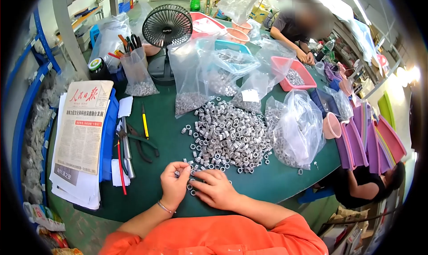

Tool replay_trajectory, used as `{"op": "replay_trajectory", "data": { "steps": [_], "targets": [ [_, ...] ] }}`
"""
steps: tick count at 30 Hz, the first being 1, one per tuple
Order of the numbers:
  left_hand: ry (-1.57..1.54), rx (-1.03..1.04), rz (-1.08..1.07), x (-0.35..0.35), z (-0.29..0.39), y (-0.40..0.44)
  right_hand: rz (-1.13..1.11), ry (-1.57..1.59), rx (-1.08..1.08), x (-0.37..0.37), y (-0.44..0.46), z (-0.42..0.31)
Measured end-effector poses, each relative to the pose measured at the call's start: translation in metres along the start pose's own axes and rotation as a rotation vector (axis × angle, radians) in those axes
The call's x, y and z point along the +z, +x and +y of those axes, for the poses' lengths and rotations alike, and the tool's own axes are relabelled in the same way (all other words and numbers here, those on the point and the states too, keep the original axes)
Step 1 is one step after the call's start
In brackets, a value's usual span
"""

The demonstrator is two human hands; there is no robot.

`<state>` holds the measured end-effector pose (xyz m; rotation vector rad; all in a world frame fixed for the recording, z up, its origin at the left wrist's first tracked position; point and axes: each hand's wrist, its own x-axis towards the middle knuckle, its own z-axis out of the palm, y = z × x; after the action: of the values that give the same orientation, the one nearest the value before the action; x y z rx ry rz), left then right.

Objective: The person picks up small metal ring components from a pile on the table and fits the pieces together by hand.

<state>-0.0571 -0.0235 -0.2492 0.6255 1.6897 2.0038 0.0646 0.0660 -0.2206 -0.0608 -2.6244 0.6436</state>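
Note:
On the green table lies a big pile of small silvery metal rings [234, 134], ribbed on the outside. In front of it, my left hand [173, 183] is closed in a pinch, and a bit of a metal ring [177, 173] shows at its fingertips. My right hand [217, 189] rests just beside it, fingers stretched out and slightly apart. Several loose rings [191, 189] lie under and near those fingertips. Whether the right fingers grip one of them is partly hidden.
Pliers [143, 142], a yellow pen [145, 121] and a newspaper [82, 125] lie to the left. Bags of parts [296, 130], a black fan [167, 27] and a pink basket [292, 79] stand beyond the pile. Co-workers [296, 25] sit at the far side and right.

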Motion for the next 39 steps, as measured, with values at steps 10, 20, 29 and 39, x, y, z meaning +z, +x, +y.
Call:
{"op": "replay_trajectory", "data": {
  "steps": [10, 20, 29, 39],
  "targets": [
    [-0.179, -0.148, 0.054, -0.006, 0.009, 0.0, 0.003, -0.09, 0.088, 0.002, -0.004, 0.006],
    [-0.184, -0.176, 0.064, -0.007, 0.007, 0.003, 0.105, 0.028, 0.22, -0.006, -0.046, 0.014],
    [-0.265, -0.213, 0.04, -0.006, 0.006, 0.005, 0.233, 0.02, 0.567, -0.014, -0.062, 0.024],
    [-0.291, -0.23, 0.038, -0.008, 0.001, 0.006, 0.236, 0.498, 0.71, -0.014, -0.073, 0.021]
  ]
}}
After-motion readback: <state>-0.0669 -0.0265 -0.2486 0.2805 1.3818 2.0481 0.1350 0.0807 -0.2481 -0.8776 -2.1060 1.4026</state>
